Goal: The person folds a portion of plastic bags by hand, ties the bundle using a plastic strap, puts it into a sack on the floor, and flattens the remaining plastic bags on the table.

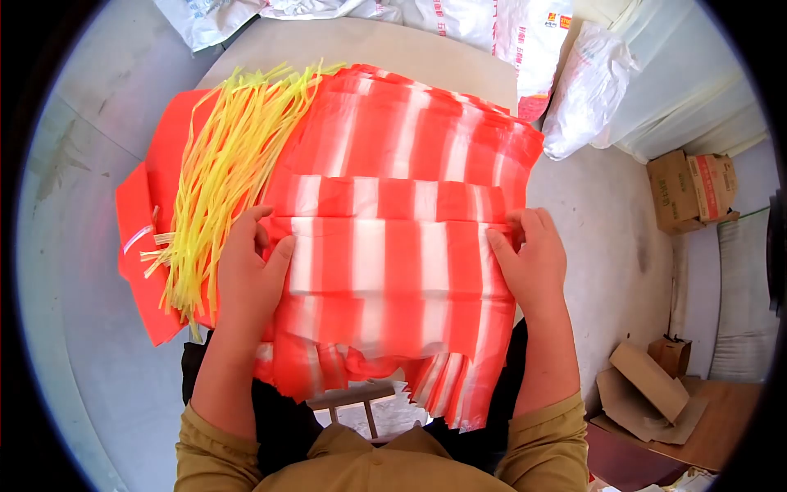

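A red-and-white striped plastic sheet or bag lies across the front of the table, with a crosswise fold near its top. My left hand pinches its left edge between thumb and fingers, and my right hand does the same at the right edge. Its lower part hangs over the table's front edge with jagged ends. Behind it lies a stack of similar striped plastic. Yellow plastic strips form a long bundle left of the stack, on top of red plastic. The fingertips are partly hidden.
The round table is beige. White printed sacks stand beyond it, with another white sack at the back right. Cardboard boxes sit at the right wall. Opened cardboard lies on a brown surface at the lower right.
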`<state>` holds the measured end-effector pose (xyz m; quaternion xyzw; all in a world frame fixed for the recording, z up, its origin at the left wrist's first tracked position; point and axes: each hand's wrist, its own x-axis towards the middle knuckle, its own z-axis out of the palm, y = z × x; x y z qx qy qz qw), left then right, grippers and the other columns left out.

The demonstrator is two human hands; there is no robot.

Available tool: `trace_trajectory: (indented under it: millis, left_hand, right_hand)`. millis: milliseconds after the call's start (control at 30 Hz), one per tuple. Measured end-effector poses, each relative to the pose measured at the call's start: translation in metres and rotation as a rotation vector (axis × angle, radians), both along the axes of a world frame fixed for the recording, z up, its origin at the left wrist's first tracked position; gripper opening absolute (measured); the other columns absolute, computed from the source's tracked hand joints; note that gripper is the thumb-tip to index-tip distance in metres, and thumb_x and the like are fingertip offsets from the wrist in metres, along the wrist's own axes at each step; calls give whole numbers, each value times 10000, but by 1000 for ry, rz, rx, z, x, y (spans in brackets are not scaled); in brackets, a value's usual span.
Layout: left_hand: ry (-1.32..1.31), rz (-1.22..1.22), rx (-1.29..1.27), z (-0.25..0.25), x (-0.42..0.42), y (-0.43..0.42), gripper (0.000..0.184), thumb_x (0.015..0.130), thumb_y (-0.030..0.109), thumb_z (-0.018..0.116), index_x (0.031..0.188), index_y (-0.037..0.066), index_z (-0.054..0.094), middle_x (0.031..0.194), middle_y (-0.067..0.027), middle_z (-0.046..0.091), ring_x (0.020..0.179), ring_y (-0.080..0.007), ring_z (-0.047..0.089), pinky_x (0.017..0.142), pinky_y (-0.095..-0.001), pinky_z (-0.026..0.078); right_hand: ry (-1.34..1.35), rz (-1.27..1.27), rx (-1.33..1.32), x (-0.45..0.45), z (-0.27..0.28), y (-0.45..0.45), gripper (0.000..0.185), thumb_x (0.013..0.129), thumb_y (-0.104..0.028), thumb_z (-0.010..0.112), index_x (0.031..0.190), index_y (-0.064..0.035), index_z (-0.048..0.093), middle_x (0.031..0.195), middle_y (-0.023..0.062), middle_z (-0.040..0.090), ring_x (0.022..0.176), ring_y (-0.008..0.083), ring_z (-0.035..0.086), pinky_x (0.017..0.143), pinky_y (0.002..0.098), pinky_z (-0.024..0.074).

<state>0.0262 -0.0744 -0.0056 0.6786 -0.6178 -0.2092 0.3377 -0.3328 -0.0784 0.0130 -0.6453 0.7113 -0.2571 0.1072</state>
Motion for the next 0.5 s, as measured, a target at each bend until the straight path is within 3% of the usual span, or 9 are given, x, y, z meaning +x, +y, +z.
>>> trace_trajectory:
  millis: [67,167,200,300,333,500]
  left_hand:
    - [-274,-53,-241,4,-5,2,386,872,103,774,1228,34,642,960,-92,676,887,-283,658,790,-399,523]
    - [-313,-340,-483,9,-17,9,392,819,51,769,1199,31,675,1138,-139,669,1047,-333,650,898,-444,530]
    - [-342,-489,-439,14,-24,13,458,774,66,794,1215,31,676,1263,-134,676,1168,-352,646,1005,-476,519]
    - [-374,-686,-344,11,-53,18,510,766,92,801,1254,37,668,1381,-140,644,1303,-356,606,1081,-494,494]
    - [-375,-669,-262,8,-57,18,576,773,117,804,1322,44,644,1467,-145,606,1396,-361,549,1139,-509,454]
    - [-371,-633,-192,9,-44,13,650,771,124,772,1394,49,604,1528,-146,563,1451,-365,493,1188,-532,398]
  right_hand:
    - [242,125,-265,-1,1,2,302,902,-193,768,1150,-35,701,1158,110,717,998,290,677,874,441,544]
    - [233,464,-360,17,6,16,346,900,-214,763,1193,-41,699,1260,127,689,1180,332,642,994,484,517]
    - [176,595,-317,34,8,20,409,901,-228,766,1252,-39,676,1334,142,654,1263,339,603,1054,497,488]
    - [129,753,-136,78,4,29,580,897,-274,777,1393,-32,599,1490,164,564,1424,350,497,1179,503,405]
    - [135,769,-68,82,2,30,634,895,-289,781,1434,-30,571,1530,167,536,1463,352,464,1211,499,378]
    - [220,716,53,55,0,16,757,870,-325,806,1507,-41,511,1611,164,459,1518,340,395,1247,477,335]
